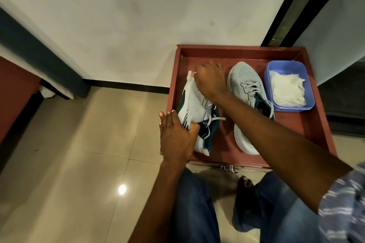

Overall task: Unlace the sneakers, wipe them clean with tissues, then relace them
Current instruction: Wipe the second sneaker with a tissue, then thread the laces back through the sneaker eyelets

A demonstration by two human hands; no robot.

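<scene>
Two sneakers sit in the red tray (308, 124), and I have tipped the left sneaker (194, 108) onto its side so its toe comes up where I can wipe it; the right sneaker (246, 92) lies flat and laced beside the blue tub (288, 64) of tissues (286, 88). My left hand (175, 136) wraps the heel end, thumb hooked at the collar, to steady it. My right hand (210, 80) reaches across, wrist bent down, fingers pinching a small white tissue (190, 75) against the toe.
</scene>
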